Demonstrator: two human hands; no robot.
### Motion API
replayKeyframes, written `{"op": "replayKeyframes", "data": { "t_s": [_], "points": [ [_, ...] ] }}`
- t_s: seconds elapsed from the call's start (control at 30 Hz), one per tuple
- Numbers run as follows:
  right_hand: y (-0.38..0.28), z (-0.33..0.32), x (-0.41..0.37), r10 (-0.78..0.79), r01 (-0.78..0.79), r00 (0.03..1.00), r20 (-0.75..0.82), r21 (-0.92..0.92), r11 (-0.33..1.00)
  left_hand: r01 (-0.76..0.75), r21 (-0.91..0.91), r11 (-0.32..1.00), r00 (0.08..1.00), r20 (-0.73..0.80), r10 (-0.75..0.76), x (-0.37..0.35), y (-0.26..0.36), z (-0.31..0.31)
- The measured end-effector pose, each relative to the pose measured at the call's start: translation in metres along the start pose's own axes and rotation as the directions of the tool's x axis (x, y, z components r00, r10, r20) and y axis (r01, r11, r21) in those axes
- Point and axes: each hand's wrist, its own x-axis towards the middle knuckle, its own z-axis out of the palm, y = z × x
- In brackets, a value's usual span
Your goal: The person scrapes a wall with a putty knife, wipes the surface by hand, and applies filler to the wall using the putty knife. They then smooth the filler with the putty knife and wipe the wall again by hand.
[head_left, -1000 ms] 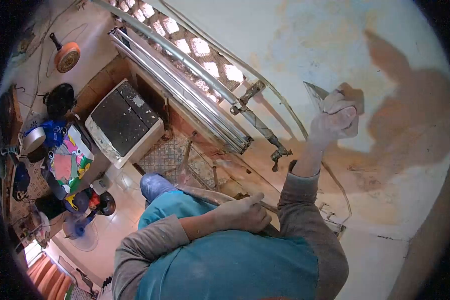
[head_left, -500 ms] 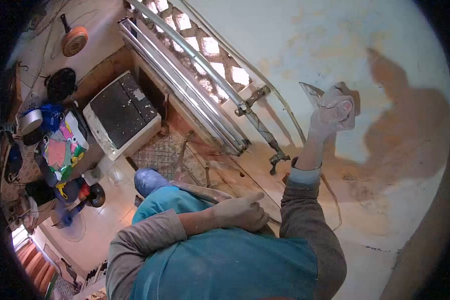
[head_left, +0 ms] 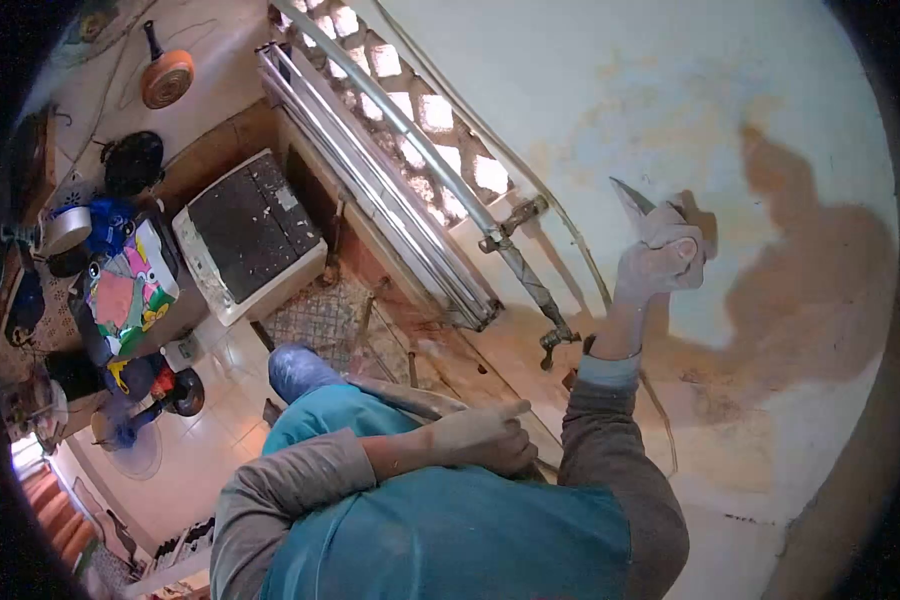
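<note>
My right hand [head_left: 662,262] is closed round a scraper with a pointed metal blade [head_left: 631,198]. It is against or very near the pale, patchy wall [head_left: 660,100], and the blade points up and left. Lower down, my left hand [head_left: 485,438] is in front of my teal-clothed body, its index finger stretched out and the others curled. Whatever its curled fingers hold, if anything, is hidden. A long, worn grey-brown piece [head_left: 405,396] runs behind this hand.
A metal pipe with a tap [head_left: 558,340] runs diagonally along the wall beside a lattice opening [head_left: 435,113]. Metal rails [head_left: 370,190] lie below it. At left are a dark-topped white appliance [head_left: 250,230], an orange pan [head_left: 167,78] and a colourful bag [head_left: 135,285].
My right hand and the scraper sit slightly lower against the wall, with the blade tilted a little differently. My left hand has barely moved. The view has shifted slightly.
</note>
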Motion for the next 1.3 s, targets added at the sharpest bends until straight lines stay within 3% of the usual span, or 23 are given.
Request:
{"op": "replayKeyframes", "data": {
  "t_s": [0.07,0.1,0.17,0.2,0.23,0.27,0.33,0.37,0.4,0.43,0.47,0.5,0.53,0.57,0.63,0.67,0.73,0.8,0.83,1.07,1.13,1.2,1.3],
  "points": [
    [-0.013,-0.015,-0.007,0.036,0.091,0.983,0.179,-0.653,0.752,-0.01,0.002,1.0,0.999,-0.036,0.01,0.001,0.009,-0.004],
    [-0.018,-0.016,-0.005,0.039,0.089,0.983,0.178,-0.656,0.75,0.014,-0.074,0.997,1.0,0.009,-0.013,0.002,0.01,-0.002],
    [-0.017,-0.001,0.015,-0.103,0.134,0.978,0.181,-0.173,0.976,-0.016,-0.045,0.999,0.999,0.039,0.017,-0.001,0.012,0.015],
    [-0.013,0.01,0.02,-0.167,0.15,0.973,0.161,0.11,0.983,-0.034,-0.035,0.999,0.997,0.072,0.037,-0.002,0.012,0.021],
    [0.056,-0.042,-0.028,-0.078,0.156,0.98,0.18,-0.473,0.867,-0.01,-0.01,1.0,1.0,0.008,0.01,-0.001,0.013,0.012],
    [0.041,-0.041,-0.036,-0.055,0.139,0.981,0.186,-0.481,0.866,-0.005,-0.034,0.999,1.0,0.013,0.006,-0.002,0.019,0.006],
    [0.015,-0.009,-0.017,0.287,-0.301,0.951,-0.117,-0.127,0.945,-0.03,-0.023,0.999,0.99,0.135,0.033,0.0,0.009,-0.003],
    [0.01,-0.011,0.009,-0.116,0.08,0.952,0.283,0.133,0.988,-0.005,-0.047,0.999,0.991,0.133,0.011,0.0,0.014,0.014],
    [0.019,-0.011,0.004,-0.117,0.076,0.95,0.288,0.15,0.986,0.012,-0.041,0.999,0.991,0.131,-0.007,0.002,0.012,0.019],
    [0.028,-0.015,-0.016,0.217,-0.176,0.938,0.272,-0.167,0.97,0.026,-0.122,0.992,0.996,0.093,-0.015,0.004,0.018,0.023],
    [0.04,-0.008,-0.029,0.498,-0.393,0.852,0.162,-0.431,0.812,0.048,-0.172,0.984,0.997,0.061,-0.038,0.003,0.016,0.021],
    [0.042,-0.037,-0.029,-0.026,0.355,0.913,0.407,-0.763,0.54,0.004,-0.115,0.993,1.0,-0.005,-0.005,0.002,0.014,0.016],
    [0.05,-0.05,-0.026,-0.354,0.728,0.571,0.74,-0.656,-0.197,0.056,-0.044,0.997,0.99,0.132,-0.05,0.008,0.019,0.027],
    [0.058,0.002,-0.032,-0.423,0.744,0.563,0.71,-0.658,-0.113,-0.039,-0.126,0.991,0.994,0.1,0.052,0.008,0.007,0.029],
    [-0.018,-0.039,-0.076,-0.458,0.803,0.573,0.68,-0.578,0.146,-0.039,-0.069,0.997,0.995,-0.092,0.032,0.013,0.006,0.049],
    [-0.078,-0.059,-0.104,-0.47,0.805,0.588,0.659,-0.533,0.259,-0.007,-0.058,0.998,1.0,-0.011,0.006,0.014,0.007,0.035],
    [-0.095,-0.065,-0.113,-0.487,0.781,0.621,0.614,-0.437,0.446,0.082,-0.035,0.996,0.993,0.084,-0.079,0.01,0.005,0.022],
    [-0.096,-0.074,-0.107,-0.491,0.747,0.641,0.589,-0.333,0.575,-0.032,0.24,0.97,0.996,-0.071,0.05,0.013,0.002,0.029],
    [-0.092,-0.081,-0.103,-0.489,0.725,0.652,0.58,-0.286,0.627,0.006,0.247,0.969,0.998,-0.066,0.011,0.018,0.0,0.032],
    [-0.128,-0.08,-0.071,-0.402,0.556,0.698,0.593,-0.096,0.825,-0.05,0.208,0.977,0.994,-0.089,0.07,0.016,-0.002,0.025],
    [-0.155,-0.063,-0.077,-0.356,0.499,0.721,0.594,-0.088,0.862,0.053,0.154,0.987,0.999,-0.013,-0.051,0.017,0.003,0.021],
    [-0.172,-0.058,-0.065,-0.311,0.442,0.74,0.596,-0.083,0.893,0.058,0.004,0.998,0.994,-0.089,-0.057,0.011,0.004,0.019],
    [-0.237,-0.016,-0.08,-0.242,0.35,0.758,0.606,-0.064,0.935,0.266,-0.25,0.931,0.928,-0.193,-0.318,0.012,0.009,0.029]
  ]
}}
